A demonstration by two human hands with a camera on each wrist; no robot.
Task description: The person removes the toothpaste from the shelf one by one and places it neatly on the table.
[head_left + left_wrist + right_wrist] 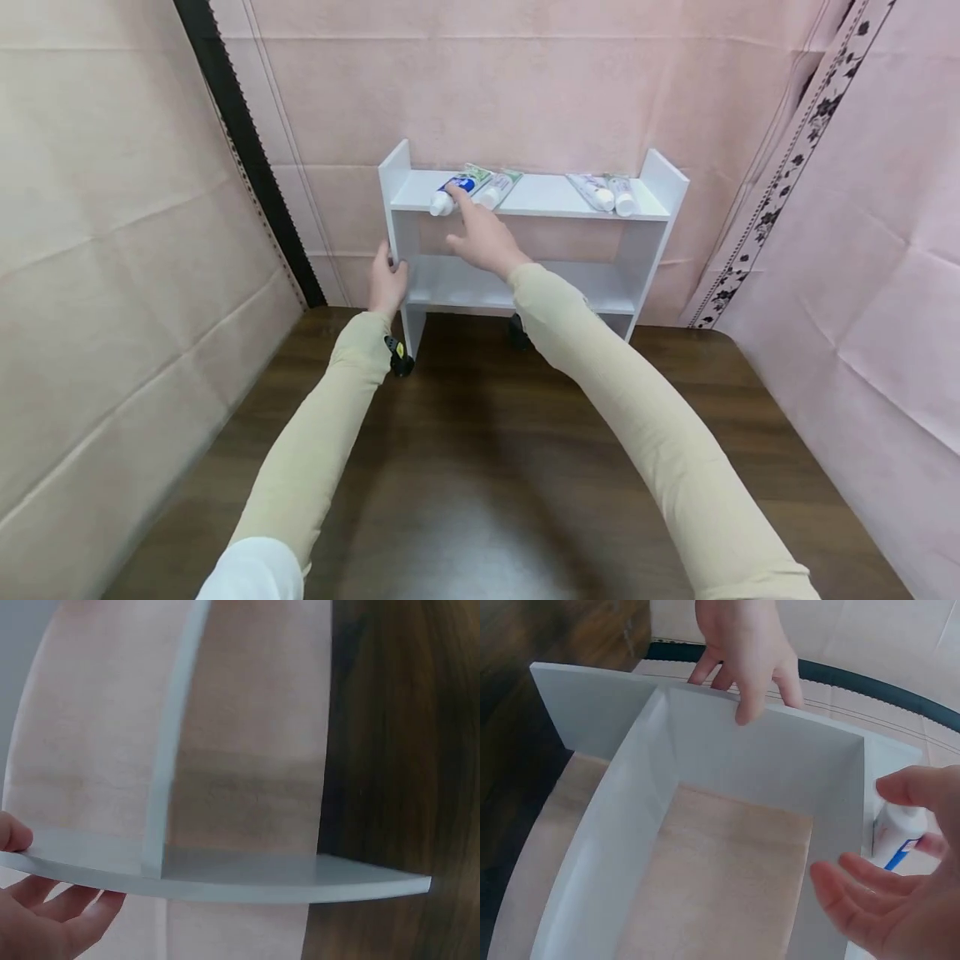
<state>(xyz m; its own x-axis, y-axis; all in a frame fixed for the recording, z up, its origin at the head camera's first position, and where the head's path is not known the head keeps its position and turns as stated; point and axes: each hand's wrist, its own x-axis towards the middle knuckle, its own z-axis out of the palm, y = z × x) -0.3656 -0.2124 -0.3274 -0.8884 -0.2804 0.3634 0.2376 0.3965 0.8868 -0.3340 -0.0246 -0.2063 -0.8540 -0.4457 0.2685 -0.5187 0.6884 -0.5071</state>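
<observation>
A small white two-tier shelf unit (517,287) stands against the back cloth. My left hand (387,279) grips the edge of its left side panel (772,724), thumb inside and fingers outside. On the left of the top board lies a blue-and-white toothpaste tube (461,183), its white cap facing me. My right hand (483,237) is at this tube, with the thumb (911,784) and index finger about it near the cap; its other fingers are loosely bent below. Right beside it lies a second, pale green-and-white tube (498,190).
Two more white tubes, one (592,193) beside the other (622,196), lie at the top board's right end. The lower board (517,283) is bare. Dark wood tabletop (465,467) spreads in front, with pale cloth walls (847,275) on the sides and back.
</observation>
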